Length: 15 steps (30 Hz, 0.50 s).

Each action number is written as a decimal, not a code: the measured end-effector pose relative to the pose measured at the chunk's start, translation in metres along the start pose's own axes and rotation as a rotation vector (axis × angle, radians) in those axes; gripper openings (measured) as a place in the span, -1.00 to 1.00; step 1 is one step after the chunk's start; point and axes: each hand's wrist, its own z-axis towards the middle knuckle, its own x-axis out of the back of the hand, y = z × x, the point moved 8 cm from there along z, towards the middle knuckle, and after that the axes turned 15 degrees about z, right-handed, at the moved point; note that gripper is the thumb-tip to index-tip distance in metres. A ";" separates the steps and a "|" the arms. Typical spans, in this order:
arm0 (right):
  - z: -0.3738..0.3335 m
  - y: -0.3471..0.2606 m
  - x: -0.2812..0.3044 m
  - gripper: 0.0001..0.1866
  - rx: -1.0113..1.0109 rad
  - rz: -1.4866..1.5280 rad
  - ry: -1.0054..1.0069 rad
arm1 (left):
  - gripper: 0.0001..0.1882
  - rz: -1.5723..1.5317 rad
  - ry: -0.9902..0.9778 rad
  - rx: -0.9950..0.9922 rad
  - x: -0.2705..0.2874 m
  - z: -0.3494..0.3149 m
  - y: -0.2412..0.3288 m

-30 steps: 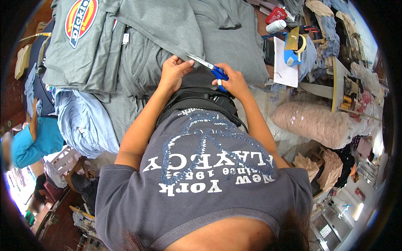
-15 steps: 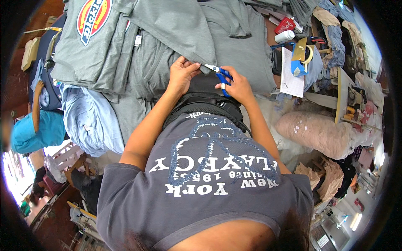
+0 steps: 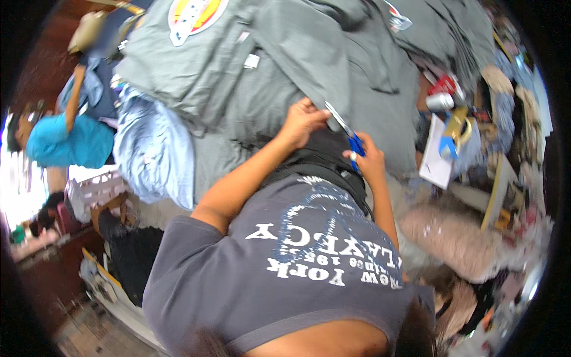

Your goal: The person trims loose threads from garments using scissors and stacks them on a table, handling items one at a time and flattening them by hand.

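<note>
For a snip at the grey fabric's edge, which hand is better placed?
The right hand, probably: it holds the blue-handled scissors, blades toward the grey fabric, while the left hand appears to pinch its edge.

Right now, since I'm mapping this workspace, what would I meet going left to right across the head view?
Co-worker's turquoise shirt, crumpled pale-blue cloth, bare left hand, bare right hand holding blue-handled metal scissors, white paper sheet, yellow-edged pale board.
</note>
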 end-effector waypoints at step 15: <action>0.010 -0.001 -0.006 -0.60 0.130 0.093 0.001 | -0.54 -0.047 -0.007 0.010 0.009 0.014 0.004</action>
